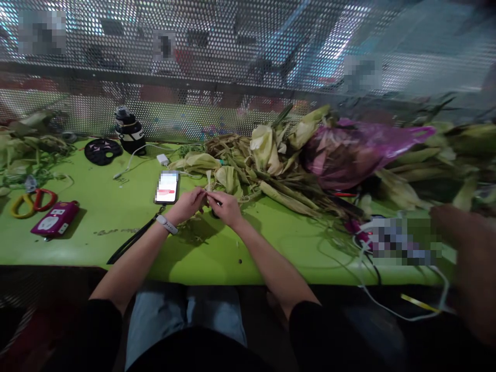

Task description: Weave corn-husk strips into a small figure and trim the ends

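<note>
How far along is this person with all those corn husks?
Early, it seems. Done: I can pick out no finished piece on the green table. In hand: the left hand and right hand pinch one small husk strip between them. Left: a big husk pile and a stuffed purple bag lie behind, seemingly untouched.

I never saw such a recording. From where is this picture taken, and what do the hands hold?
No machine here: a person wears a camera on the head, looking down at their own bare hands. The left hand, wearing a wristwatch, and the right hand meet over a green table, pinching a thin pale husk strip together. A phone lies beside the left hand; corn husks and a purple bag are piled behind. Scissors lie far left. The arm at the right edge is another person's.
</note>
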`<state>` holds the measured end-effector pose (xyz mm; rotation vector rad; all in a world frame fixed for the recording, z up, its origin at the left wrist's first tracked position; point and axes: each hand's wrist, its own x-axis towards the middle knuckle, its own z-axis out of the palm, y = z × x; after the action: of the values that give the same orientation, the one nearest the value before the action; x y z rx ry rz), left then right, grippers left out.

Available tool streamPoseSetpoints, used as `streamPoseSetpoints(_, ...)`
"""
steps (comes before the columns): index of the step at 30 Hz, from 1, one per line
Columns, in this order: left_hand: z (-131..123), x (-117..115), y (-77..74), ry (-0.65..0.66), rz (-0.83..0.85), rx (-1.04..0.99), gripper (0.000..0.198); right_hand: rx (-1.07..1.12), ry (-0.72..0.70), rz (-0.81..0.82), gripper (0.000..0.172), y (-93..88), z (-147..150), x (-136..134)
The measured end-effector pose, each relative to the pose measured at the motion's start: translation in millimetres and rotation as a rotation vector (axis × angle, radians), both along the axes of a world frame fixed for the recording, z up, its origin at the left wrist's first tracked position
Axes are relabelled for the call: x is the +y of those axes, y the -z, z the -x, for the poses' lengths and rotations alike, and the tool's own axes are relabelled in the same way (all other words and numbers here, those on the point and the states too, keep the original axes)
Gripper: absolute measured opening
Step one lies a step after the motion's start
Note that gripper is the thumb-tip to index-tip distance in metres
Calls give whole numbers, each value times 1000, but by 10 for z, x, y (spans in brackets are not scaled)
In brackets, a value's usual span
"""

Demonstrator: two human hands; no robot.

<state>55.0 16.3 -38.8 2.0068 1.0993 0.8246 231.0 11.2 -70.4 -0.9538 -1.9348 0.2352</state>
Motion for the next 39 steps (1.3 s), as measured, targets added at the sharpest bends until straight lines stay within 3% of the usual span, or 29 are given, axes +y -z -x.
streamPoseSetpoints(14,-8,-25,-30,-80,-28,54,21,-27,68,-46,27,-26,28,-37)
streamPoseSetpoints(23,3,-49,-53,11,314,-173,27,-34,48,-72,28,-25,30,-48)
streamPoseSetpoints(39,-27,-105,-124,-69,476,-334,23,-213,11,-62,33,21,-43,6)
